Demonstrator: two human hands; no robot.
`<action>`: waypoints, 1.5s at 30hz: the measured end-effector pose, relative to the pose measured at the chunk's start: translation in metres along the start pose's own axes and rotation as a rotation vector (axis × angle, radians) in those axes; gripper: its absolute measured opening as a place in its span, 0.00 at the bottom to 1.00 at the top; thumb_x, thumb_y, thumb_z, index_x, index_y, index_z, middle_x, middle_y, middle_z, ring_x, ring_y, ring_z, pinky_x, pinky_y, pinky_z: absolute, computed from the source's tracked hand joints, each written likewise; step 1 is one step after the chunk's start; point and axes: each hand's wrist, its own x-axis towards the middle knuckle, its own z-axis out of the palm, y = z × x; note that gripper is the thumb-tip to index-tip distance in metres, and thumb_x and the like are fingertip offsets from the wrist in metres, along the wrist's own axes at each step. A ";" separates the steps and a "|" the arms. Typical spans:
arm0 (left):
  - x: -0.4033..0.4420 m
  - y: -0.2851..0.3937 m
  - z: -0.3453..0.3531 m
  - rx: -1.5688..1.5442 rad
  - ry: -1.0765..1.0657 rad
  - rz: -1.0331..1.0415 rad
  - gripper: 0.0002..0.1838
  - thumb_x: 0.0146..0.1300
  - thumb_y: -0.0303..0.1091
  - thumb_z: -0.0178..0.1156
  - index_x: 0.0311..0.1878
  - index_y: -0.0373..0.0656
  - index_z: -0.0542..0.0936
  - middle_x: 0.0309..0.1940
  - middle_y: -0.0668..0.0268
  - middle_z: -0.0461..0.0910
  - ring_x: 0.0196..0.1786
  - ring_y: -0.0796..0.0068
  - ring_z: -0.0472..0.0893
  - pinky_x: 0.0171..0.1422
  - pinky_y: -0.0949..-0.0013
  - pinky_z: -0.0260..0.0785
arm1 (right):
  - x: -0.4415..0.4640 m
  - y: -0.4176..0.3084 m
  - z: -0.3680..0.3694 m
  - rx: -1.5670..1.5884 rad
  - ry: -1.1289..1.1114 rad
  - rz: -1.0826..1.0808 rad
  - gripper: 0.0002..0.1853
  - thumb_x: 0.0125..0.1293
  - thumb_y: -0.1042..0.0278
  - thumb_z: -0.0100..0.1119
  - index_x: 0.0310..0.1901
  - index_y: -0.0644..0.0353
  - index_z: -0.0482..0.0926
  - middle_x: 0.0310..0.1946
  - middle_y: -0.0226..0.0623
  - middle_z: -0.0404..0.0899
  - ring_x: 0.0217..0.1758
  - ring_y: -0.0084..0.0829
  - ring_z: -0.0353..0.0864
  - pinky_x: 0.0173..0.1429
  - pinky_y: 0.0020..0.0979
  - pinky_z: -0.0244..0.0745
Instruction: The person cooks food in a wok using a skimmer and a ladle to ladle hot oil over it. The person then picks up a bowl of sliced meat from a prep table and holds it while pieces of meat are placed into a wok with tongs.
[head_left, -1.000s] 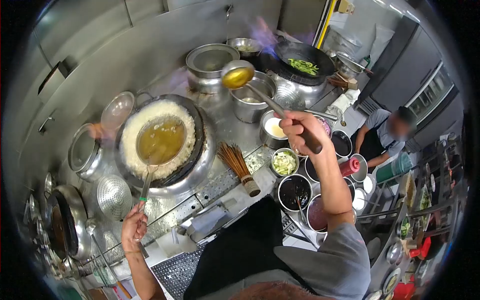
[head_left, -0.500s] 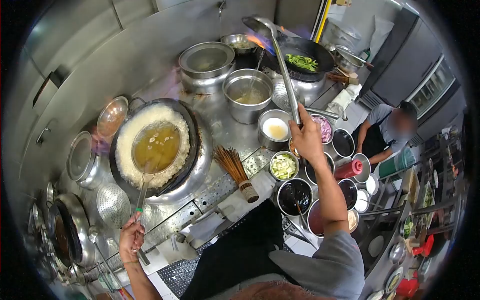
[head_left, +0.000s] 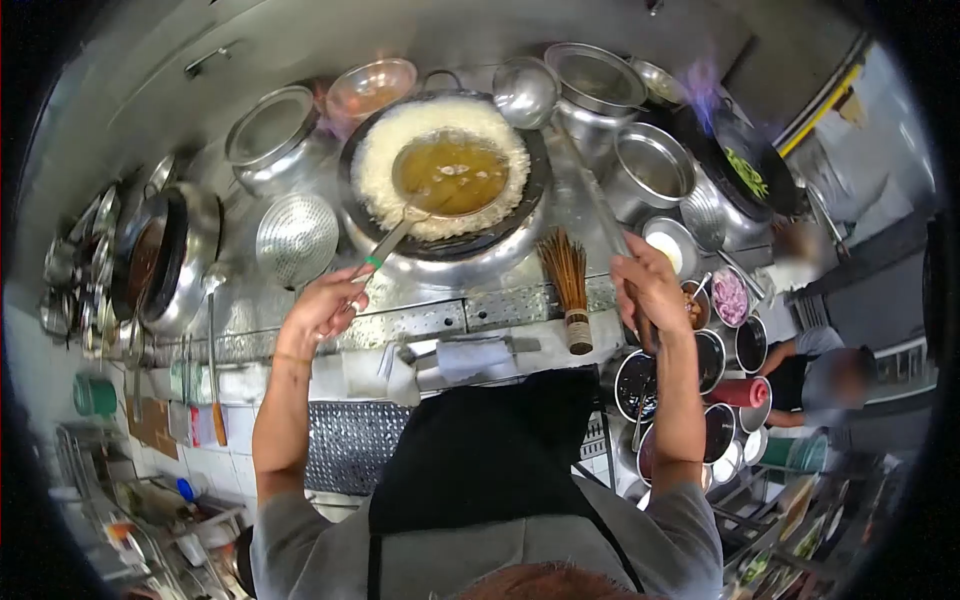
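Observation:
My left hand (head_left: pixel 328 305) is closed on the green-banded handle of a round strainer (head_left: pixel 450 176). The strainer sits in oil in a large wok (head_left: pixel 537 195), with a pale, frothy ring (head_left: pixel 385 150) around it. My right hand (head_left: pixel 652 285) grips the long handle of a ladle (head_left: pixel 526 93); its bowl is above the wok's upper right edge. A bamboo brush (head_left: pixel 572 290) lies between my hands. Just right of my right hand are a bowl of white and yellowish liquid (head_left: pixel 668 250) and a bowl of chopped purple onion (head_left: pixel 730 298).
A perforated skimmer (head_left: pixel 297 238) lies left of the wok. Steel pots (head_left: pixel 655 165) stand behind at the right, near a wok with green vegetables (head_left: pixel 745 172) and flames. Another wok (head_left: pixel 180 255) is at the left. A co-worker (head_left: pixel 825 380) stands at the right.
The view has turned right-to-left, shifting the scene rightward. The ladle tipped liquid into a steel pot, then moved over beside the large wok. My left hand still holds the strainer.

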 end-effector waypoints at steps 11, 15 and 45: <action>0.011 -0.008 -0.003 -0.052 -0.085 0.044 0.23 0.67 0.26 0.50 0.66 0.42 0.68 0.28 0.66 0.79 0.11 0.87 0.64 0.08 0.80 0.48 | 0.054 0.055 0.060 -0.367 -0.064 -0.078 0.17 0.66 0.72 0.52 0.56 0.68 0.72 0.20 0.31 0.72 0.13 0.22 0.69 0.16 0.28 0.63; 0.013 -0.012 -0.004 -0.073 -0.094 0.063 0.22 0.68 0.26 0.49 0.65 0.40 0.68 0.26 0.66 0.77 0.09 0.86 0.63 0.08 0.80 0.50 | 0.049 0.055 0.064 -0.399 -0.038 -0.106 0.22 0.66 0.72 0.53 0.61 0.69 0.69 0.21 0.32 0.72 0.13 0.23 0.70 0.16 0.29 0.63; -0.032 0.013 -0.012 0.679 0.376 0.546 0.24 0.63 0.24 0.49 0.65 0.39 0.72 0.20 0.67 0.77 0.15 0.80 0.70 0.22 0.72 0.63 | -0.002 0.055 0.055 -0.487 0.184 -0.325 0.25 0.66 0.76 0.54 0.65 0.69 0.66 0.27 0.31 0.78 0.19 0.14 0.66 0.20 0.23 0.61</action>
